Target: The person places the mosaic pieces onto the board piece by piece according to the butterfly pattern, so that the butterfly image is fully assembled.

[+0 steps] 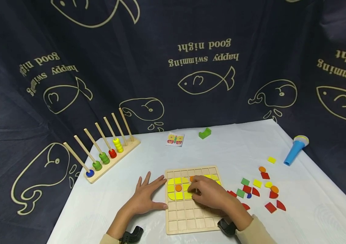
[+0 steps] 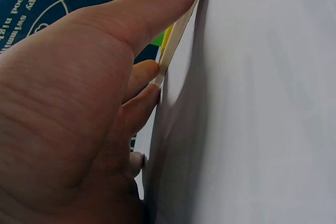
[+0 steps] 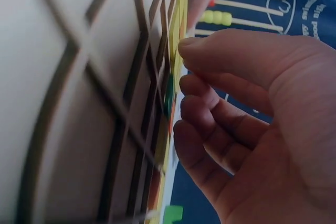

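A wooden grid board (image 1: 181, 224) lies on the white table, with yellow tiles (image 1: 179, 196) and orange discs (image 1: 178, 188) set in its upper cells. My left hand (image 1: 143, 198) rests at the board's left edge, fingers spread, thumb and fingertips against the side; the left wrist view shows the thumb (image 2: 163, 3) on the rim. Over the middle of the board is my right hand (image 1: 209, 191), its loosely bent fingertips at a yellow tile in the left group. In the right wrist view, the thumb tip (image 3: 189, 47) touches the yellow tiles (image 3: 179, 30), and no piece shows between thumb and fingers.
Loose red, green, yellow, orange and blue pieces (image 1: 270, 207) lie right of the board. A blue toy microphone (image 1: 294, 152) is at the far right. Behind stand a butterfly picture card (image 1: 175, 140) and a green block (image 1: 205, 133). A peg rack with beads (image 1: 99, 174) is at left.
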A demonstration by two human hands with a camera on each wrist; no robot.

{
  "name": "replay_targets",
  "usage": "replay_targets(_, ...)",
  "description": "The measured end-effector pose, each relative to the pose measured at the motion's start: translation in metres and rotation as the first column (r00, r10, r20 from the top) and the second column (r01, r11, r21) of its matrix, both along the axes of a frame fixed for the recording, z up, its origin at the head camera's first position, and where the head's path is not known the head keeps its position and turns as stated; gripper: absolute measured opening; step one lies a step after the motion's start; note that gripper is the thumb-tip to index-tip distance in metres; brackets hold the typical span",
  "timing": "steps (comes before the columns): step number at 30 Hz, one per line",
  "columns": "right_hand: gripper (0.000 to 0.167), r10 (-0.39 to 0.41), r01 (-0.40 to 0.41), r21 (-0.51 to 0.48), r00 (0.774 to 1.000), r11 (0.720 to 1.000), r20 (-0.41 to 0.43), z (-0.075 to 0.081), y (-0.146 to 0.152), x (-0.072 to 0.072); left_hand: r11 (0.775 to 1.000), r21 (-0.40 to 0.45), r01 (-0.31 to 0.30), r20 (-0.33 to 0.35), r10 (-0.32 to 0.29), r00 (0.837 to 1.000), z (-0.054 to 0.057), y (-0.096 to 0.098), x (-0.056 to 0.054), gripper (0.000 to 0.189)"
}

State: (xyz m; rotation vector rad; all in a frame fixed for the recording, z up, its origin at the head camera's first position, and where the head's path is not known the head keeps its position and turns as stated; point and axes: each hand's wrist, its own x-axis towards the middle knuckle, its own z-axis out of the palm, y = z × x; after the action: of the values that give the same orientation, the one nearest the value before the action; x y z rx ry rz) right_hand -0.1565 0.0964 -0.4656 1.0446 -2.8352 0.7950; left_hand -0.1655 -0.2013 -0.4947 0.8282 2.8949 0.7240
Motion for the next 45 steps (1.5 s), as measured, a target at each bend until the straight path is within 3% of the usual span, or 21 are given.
replay_targets(8, 0.007, -0.047, 0.047, -0.051, 0.999, 0.998, 0.001, 0.001, 0.028, 0.002, 1.000, 0.007, -0.002, 0.002, 0.002, 1.000, 0.001, 0.000, -0.001, 0.094)
replay_targets(21, 0.012, -0.205, 0.206, -0.011, 0.977, 0.978, 0.055, 0.001, 0.072, 0.004, 1.000, 0.010, -0.004, 0.010, 0.004, 1.000, 0.001, 0.001, -0.001, 0.094)
replay_targets(25, 0.013, -0.258, 0.259, 0.001, 0.963, 0.966, 0.078, 0.000, 0.086, 0.005, 1.000, 0.007, -0.003, 0.006, 0.003, 1.000, 0.000, 0.001, -0.002, 0.095)
replay_targets(32, 0.018, -0.308, 0.322, -0.051, 0.933, 0.945, 0.188, -0.001, 0.110, 0.009, 1.000, 0.009, -0.004, 0.007, 0.004, 1.000, -0.001, 0.001, -0.002, 0.095)
replay_targets(45, 0.029, -0.432, 0.446, -0.026, 0.879, 0.895, 0.202, -0.010, 0.154, 0.019, 1.000, 0.006, -0.004, 0.007, 0.004, 1.000, 0.000, 0.001, -0.001, 0.094)
